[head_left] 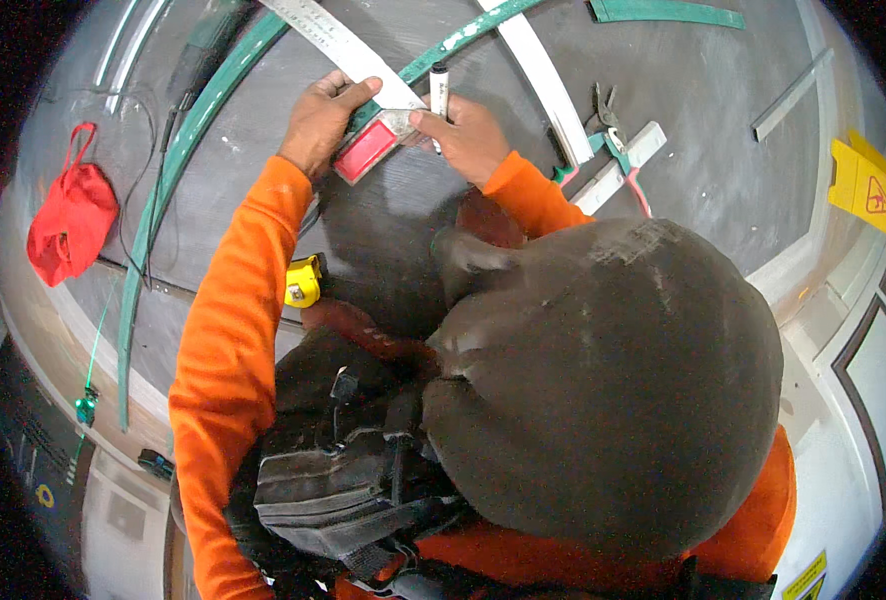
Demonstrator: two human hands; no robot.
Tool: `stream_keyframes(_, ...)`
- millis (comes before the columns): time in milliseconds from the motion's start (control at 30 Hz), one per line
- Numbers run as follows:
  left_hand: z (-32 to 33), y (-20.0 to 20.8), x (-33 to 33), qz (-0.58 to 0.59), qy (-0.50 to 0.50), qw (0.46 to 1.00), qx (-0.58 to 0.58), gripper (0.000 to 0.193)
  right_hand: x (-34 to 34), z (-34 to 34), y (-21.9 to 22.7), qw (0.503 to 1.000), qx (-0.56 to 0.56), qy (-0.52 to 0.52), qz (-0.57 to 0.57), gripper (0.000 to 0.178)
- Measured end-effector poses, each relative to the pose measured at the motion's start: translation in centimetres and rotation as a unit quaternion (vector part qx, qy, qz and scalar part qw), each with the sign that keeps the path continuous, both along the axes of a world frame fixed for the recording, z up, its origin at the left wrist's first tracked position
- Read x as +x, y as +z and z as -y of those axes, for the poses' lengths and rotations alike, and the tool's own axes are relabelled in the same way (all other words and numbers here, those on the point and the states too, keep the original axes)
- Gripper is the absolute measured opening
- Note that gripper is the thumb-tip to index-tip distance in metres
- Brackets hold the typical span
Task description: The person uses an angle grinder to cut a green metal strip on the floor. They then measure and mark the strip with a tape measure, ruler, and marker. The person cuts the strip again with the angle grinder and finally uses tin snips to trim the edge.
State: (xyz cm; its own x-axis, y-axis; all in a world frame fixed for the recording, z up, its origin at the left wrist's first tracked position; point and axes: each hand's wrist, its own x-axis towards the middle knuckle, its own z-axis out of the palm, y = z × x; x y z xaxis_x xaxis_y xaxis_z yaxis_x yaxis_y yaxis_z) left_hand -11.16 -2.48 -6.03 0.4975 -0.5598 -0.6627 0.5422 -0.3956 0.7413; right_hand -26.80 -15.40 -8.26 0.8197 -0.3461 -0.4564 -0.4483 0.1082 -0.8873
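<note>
My left hand [323, 125] is closed on a metal square [348, 52], its thumb pressed on the silver blade. A red inset marks the square's short stock [368, 147]. My right hand [471, 140] pinches the stock's corner with its thumb, and a white marker with a black cap [440, 88] stands up between its fingers. Beneath the square a green strip with white smears [473, 33] runs diagonally up to the right. A yellow tape measure [303, 281] sits beside my left forearm. Most of my right forearm is hidden behind a large brown cloth-covered shape [613, 390].
A long curved green strip [178, 150] and a red cloth bag [73, 215] lie left. To the right are a white strip [543, 80], keys [608, 105], a pale bar with a cutter-like tool [618, 155], and a yellow warning sign [871, 190]. A black bag [353, 480] is near my body.
</note>
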Motion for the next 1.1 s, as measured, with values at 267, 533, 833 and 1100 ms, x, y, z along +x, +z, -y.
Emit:
stream_keyframes(267,0.0,0.7,0.1,0.057,-0.013,0.998,0.019,0.032,0.2,-0.2,0.5,0.999,0.04,-0.012,0.024,0.03)
stream_keyframes(533,0.1,0.6,-0.1,0.056,-0.003,0.998,0.007,0.032,0.0,-0.1,-0.6,0.998,0.049,-0.021,0.032,0.033)
stream_keyframes(833,-0.7,0.2,0.4,0.131,-0.035,0.99,0.045,0.033,-0.8,3.0,2.4,0.966,-0.218,-0.134,0.046,0.045)
stream_keyframes(1100,0.7,3.6,0.8,0.089,-0.091,0.989,0.071,0.034,1.3,3.9,4.1,0.975,-0.109,-0.085,0.177,0.022)
